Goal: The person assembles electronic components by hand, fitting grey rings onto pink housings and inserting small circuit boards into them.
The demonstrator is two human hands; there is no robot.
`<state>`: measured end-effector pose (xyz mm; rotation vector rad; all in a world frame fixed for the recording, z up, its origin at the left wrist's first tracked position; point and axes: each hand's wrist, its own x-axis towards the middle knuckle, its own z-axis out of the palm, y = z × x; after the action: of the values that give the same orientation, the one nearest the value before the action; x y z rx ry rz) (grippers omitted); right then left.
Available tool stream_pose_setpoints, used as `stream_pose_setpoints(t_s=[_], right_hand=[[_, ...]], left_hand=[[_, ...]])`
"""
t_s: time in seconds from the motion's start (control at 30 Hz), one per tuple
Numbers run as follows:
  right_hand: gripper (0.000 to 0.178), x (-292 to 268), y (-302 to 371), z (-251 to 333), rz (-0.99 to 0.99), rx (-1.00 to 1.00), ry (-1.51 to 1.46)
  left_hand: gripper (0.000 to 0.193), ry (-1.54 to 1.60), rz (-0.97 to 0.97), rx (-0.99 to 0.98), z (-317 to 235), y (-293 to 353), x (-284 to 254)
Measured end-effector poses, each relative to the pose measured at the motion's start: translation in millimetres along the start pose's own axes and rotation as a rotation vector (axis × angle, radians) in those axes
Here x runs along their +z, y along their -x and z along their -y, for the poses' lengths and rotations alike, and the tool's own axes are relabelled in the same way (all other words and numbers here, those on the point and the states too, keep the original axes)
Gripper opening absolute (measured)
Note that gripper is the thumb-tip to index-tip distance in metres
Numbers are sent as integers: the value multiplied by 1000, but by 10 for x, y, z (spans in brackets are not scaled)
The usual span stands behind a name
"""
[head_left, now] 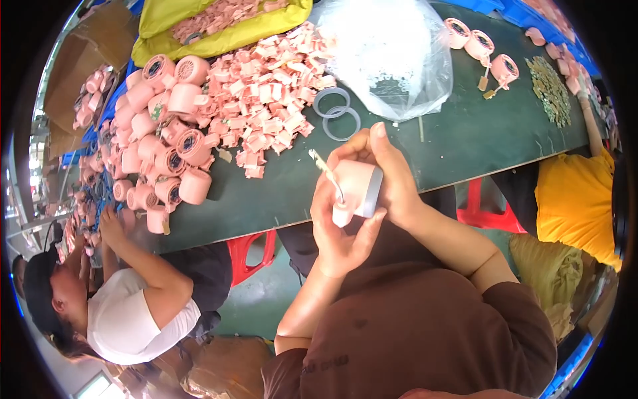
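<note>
Evidently, mid-frame, the left hand (339, 243) and right hand (397, 178) have fingers curled round a pink housing (354, 179), likely light and stiff, best gripped by its barrel, off the wire (325, 171).

You wear a dark brown top (425, 339) of plain, matte cloth. A small dark mark sits on its front; a second, faint dark marking runs below it, too blurred to make out. Your left sleeve (284, 372) and right sleeve (518, 316) are short, both brown, each ending near the elbow. Your forearms, left hand (335, 243) and right hand (397, 178) are bare, fingernails uncovered.
</note>
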<state>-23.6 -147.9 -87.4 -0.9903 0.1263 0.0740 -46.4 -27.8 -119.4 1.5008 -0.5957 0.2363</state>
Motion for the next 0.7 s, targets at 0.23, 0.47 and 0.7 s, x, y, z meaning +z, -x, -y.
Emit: stream_pose_setpoints(t_s=[0.23,0.47,0.7], right_hand=[[81,-100,-33,-103,75,205,113],[71,83,-75,-224,-39,444,-296],[67,142,-118,-189,-181,618,-309]], left_hand=[[76,-468,-33,-181,-207,-39,-221],[79,-661,-118,-111,-386,-120,-159],[82,-662,-64,-171,-338,-190,-252]])
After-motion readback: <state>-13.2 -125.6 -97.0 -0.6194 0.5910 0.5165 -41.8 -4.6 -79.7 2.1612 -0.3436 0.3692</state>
